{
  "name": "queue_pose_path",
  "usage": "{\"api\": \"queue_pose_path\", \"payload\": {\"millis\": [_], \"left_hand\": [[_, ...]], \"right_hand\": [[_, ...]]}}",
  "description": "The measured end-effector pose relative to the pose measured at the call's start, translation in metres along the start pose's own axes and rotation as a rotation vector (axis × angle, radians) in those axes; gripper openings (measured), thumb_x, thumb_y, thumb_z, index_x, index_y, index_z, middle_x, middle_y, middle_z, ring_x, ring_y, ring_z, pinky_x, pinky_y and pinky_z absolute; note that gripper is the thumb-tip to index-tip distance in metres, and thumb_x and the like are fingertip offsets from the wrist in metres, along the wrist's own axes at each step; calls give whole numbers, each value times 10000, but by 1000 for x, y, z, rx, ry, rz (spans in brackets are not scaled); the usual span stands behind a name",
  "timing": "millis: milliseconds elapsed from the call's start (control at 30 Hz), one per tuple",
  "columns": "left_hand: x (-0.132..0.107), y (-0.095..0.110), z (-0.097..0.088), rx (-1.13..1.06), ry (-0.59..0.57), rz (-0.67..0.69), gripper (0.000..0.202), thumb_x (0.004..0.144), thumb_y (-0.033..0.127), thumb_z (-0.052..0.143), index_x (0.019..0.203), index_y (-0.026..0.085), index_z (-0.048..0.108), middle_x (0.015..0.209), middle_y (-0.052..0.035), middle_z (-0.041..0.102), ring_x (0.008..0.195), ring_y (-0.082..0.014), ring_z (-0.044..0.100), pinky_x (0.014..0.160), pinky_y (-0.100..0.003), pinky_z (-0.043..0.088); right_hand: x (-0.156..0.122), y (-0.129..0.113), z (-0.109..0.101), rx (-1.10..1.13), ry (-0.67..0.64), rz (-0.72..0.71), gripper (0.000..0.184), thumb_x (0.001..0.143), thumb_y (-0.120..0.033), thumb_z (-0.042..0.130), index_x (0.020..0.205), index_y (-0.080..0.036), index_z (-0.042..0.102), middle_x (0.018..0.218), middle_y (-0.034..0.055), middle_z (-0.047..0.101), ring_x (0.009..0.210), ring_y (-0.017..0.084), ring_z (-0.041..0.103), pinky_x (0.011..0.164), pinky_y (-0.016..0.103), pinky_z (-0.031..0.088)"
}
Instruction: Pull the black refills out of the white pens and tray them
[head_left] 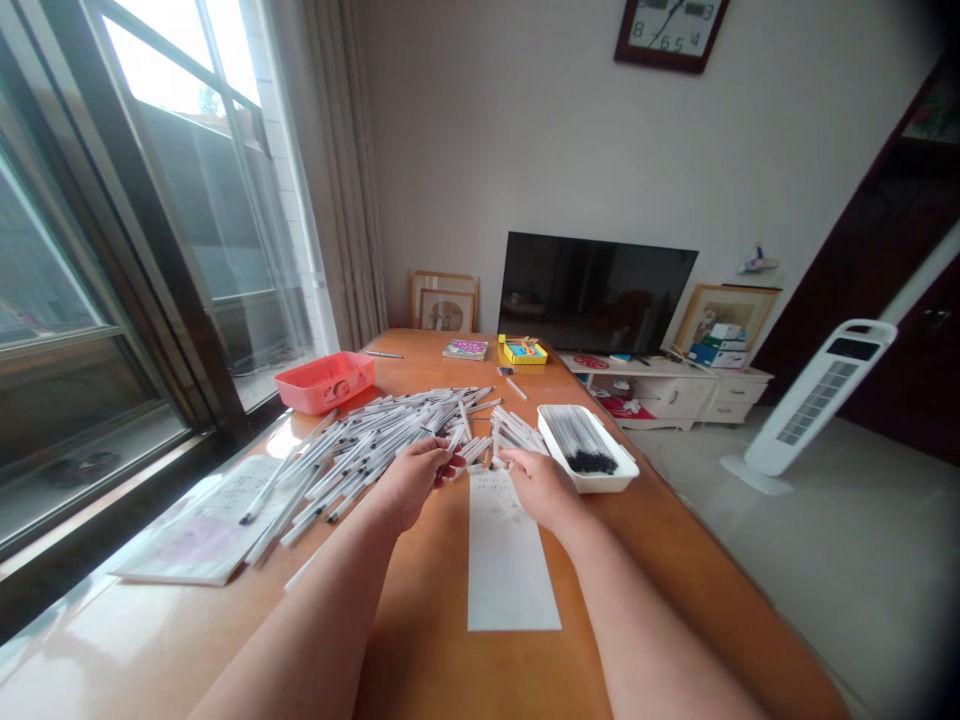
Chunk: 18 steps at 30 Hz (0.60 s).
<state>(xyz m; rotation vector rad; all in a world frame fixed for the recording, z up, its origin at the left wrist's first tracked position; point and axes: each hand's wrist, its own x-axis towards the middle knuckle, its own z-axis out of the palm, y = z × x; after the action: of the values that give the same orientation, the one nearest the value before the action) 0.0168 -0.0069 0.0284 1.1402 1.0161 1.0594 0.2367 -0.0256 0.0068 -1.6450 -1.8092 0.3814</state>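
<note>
My left hand [429,470] is at the right edge of a loose pile of pens [375,440] with white barrels and dark ends. Its fingers are curled together, and what they grip is hidden. Across a small gap, my right hand [538,482] pinches with thumb and forefinger at a short white pen tube [495,438]. Beyond both hands lie several short white tubes [517,430]. A long white paper strip [511,570] with faint writing lies below the hands. Beside my right hand stands a white tray [626,470] of clear tubes with black ends.
A red plastic basket [304,395] stands behind the pile at left. An open booklet [202,535] lies partly under the pens. Farther back on the wooden table [487,680] are a colourful book [465,349] and a yellow box [525,353]. A tower fan [810,410] stands at right.
</note>
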Motion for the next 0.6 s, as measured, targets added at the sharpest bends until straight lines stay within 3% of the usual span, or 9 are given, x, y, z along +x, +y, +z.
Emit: {"api": "queue_pose_path", "payload": {"millis": [100,267,433,600], "left_hand": [[1,0,0,-8,-4,8,181,750,311,685,863,170,688,842,-88,711,652,-147,519,598,-293,336],[-1,0,1,-14,-22,2,202,751,332,687,880,177,681,862,-88,712,672,-156,523,606,-292,333],[-2,2,2,-29,-12,8,217,738,329,688,880,166,681,860,-94,715,671,-153,524,615,-293,336],[-2,2,2,-31,-2,7,251,708,329,700,887,154,680,842,-90,720,652,-142,522,616,-292,330]], "right_hand": [[0,-10,2,-248,-135,6,450,897,-241,499,1280,-385,685,1137,44,750,1058,247,671,855,331,472],[3,-20,9,-446,-211,1,561,897,-214,485,1402,-445,563,1140,41,747,1052,259,679,848,355,459],[5,-20,11,-430,-174,53,393,920,-259,469,1195,-390,717,1072,51,760,1001,256,686,789,337,445],[4,-13,8,-343,-55,100,264,903,-307,503,1029,-300,735,1000,42,758,919,232,676,695,298,409]]}}
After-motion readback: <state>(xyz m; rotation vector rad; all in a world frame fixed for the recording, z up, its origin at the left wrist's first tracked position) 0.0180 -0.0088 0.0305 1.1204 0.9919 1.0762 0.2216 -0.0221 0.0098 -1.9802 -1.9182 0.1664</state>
